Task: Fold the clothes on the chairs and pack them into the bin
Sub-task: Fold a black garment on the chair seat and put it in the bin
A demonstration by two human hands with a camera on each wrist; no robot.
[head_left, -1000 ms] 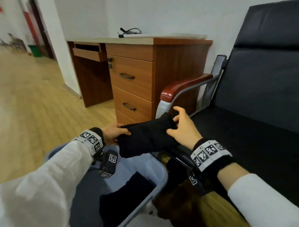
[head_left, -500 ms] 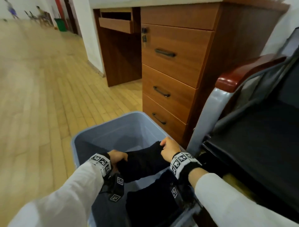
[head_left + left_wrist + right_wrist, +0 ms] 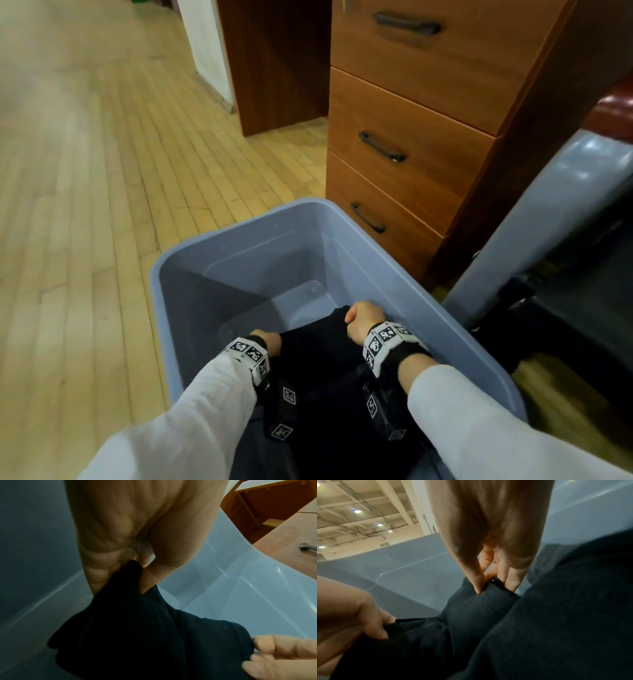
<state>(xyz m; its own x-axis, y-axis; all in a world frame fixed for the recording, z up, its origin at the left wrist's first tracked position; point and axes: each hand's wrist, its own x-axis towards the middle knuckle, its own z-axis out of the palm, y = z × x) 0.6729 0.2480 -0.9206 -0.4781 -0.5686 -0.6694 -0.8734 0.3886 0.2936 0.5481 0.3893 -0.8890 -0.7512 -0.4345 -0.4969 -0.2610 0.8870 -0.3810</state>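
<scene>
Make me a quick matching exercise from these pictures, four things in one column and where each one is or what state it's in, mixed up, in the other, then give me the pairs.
Things:
1. folded black garment
2. bin
3. drawer unit
4. left hand

Places or states:
A. grey-blue, standing on the wooden floor
B. pinching one end of the cloth
C. held at both ends, low inside the bin
D. wooden, behind the bin, drawers shut

Pairs: 1-C, 2-A, 3-D, 4-B

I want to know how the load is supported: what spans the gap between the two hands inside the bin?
The folded black garment, pinched by the left hand and right hand at opposite ends; clearest in the head view.
</scene>
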